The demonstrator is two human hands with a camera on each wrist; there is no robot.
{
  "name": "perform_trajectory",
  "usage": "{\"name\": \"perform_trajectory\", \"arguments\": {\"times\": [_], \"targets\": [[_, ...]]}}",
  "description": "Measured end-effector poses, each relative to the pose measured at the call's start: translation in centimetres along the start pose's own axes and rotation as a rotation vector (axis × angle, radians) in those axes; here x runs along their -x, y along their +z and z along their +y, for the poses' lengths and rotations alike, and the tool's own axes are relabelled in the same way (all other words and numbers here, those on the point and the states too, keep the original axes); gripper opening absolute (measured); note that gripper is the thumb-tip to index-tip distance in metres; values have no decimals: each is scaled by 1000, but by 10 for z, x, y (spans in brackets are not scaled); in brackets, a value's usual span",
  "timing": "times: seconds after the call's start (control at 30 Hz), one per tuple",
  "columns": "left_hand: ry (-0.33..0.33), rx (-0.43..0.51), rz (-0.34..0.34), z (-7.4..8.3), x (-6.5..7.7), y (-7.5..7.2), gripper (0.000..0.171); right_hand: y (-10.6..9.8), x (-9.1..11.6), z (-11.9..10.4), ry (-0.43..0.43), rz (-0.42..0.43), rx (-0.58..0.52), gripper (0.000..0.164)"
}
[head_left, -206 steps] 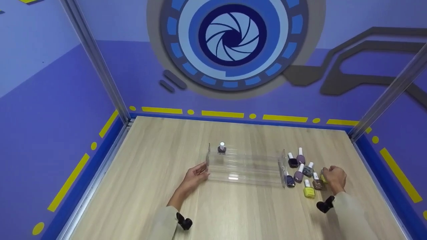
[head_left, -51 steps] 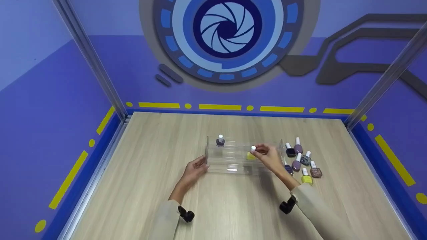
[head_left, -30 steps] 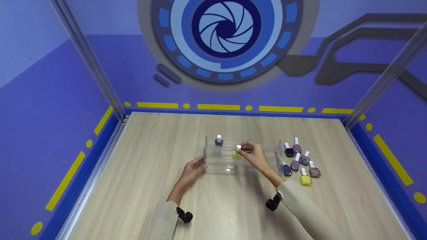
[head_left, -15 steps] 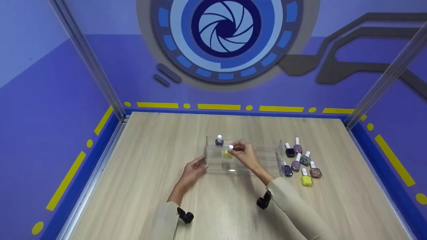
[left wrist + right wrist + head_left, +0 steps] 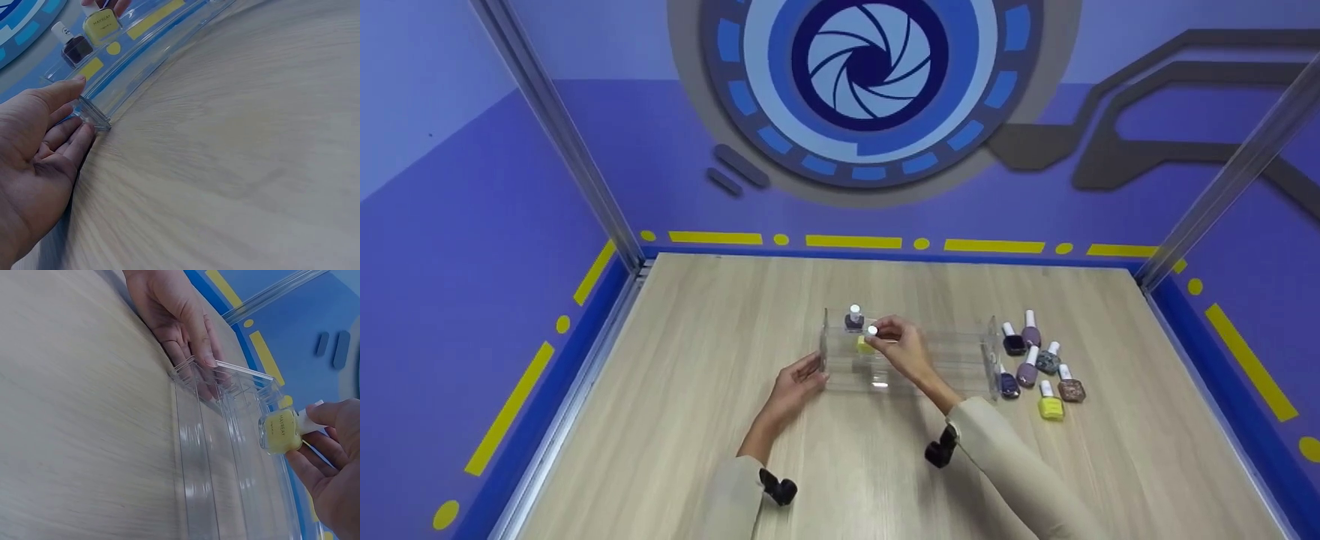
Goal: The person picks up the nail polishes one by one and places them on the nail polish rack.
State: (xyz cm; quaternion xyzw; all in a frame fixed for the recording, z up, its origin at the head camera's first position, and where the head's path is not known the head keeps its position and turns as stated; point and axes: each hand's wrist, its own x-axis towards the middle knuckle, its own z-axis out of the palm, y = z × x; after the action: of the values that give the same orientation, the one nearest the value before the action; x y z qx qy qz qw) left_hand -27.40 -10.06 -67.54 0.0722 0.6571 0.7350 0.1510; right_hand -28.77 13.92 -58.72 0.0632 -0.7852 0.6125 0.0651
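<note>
A clear tiered display rack [image 5: 992, 352] stands mid-table. My left hand [image 5: 793, 386] grips its left end panel, thumb [image 5: 66, 90] at one edge and fingers at the opposite one. My right hand [image 5: 909, 356] pinches a yellow nail polish bottle [image 5: 281, 432] by its white cap, thumb and fingers around the cap. The bottle is upright over the left part of the rack, on a tier in front of a dark nail polish bottle [image 5: 853, 322] that stands on the back tier. In the left wrist view the two bottles appear close together, side by side.
Right of the rack lie several nail polish bottles: a second yellow one [image 5: 1051, 407], a brown glitter one [image 5: 1072, 390], a grey glitter one [image 5: 1048, 363], a black one [image 5: 1014, 343], purple ones and a dark blue one [image 5: 1009, 385] near the rack's right panel. Blue walls [image 5: 585, 165] enclose the table.
My right hand has taken the yellow nail polish bottle from the group at right and carried it leftward along the rack, slowing near the dark bottle. My left hand keeps its hold.
</note>
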Motion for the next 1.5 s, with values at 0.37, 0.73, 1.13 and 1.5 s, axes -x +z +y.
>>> {"name": "perform_trajectory", "arguments": {"times": [0.37, 0.73, 1.13, 1.5], "targets": [[-5, -40, 13, 3, 1, 2, 64, 9, 1, 11, 15, -36, 48, 17], [-16, -50, 19, 4, 1, 3, 62, 17, 2, 14, 4, -53, 50, 18], [-31, -21, 14, 3, 2, 2, 61, 25, 2, 12, -61, -83, 38, 18], [-18, -49, 20, 2, 1, 2, 62, 19, 1, 5, -82, -125, 55, 19]]}}
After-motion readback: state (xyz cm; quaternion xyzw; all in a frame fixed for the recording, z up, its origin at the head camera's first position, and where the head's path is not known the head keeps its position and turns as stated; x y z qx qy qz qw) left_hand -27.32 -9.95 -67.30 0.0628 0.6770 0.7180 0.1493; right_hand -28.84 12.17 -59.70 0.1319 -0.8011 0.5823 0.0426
